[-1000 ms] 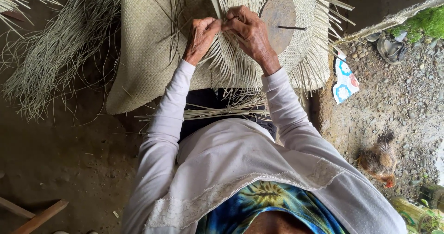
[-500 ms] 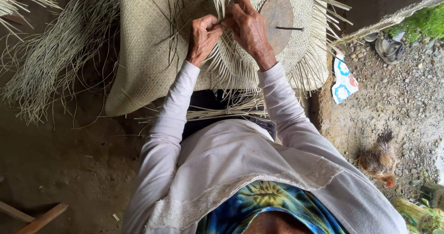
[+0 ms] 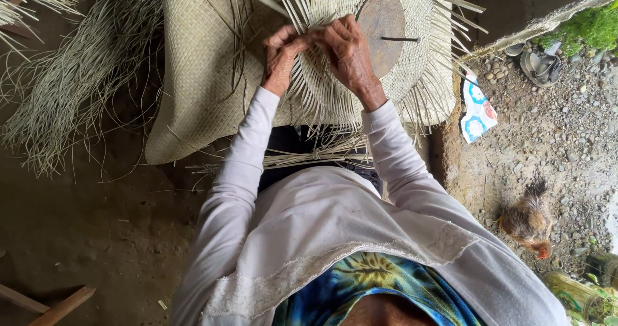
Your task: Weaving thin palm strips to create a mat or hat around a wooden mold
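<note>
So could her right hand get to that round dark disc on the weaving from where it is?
Probably yes. The right hand is pinching straw strands right beside the round dark disc, with only woven straw between them and nothing over the disc but a thin dark stick. The left hand sits further off.

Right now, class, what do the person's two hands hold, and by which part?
Both the left hand and right hand pinch loose straw strands at the unfinished edge of the round woven piece, where the fingertips meet.

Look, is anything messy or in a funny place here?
A little. Loose straw strands lie scattered over the dirt floor, a crumpled wrapper sits on the gravel, and a chicken stands nearby. Both hands weave the straw hat neatly.
</note>
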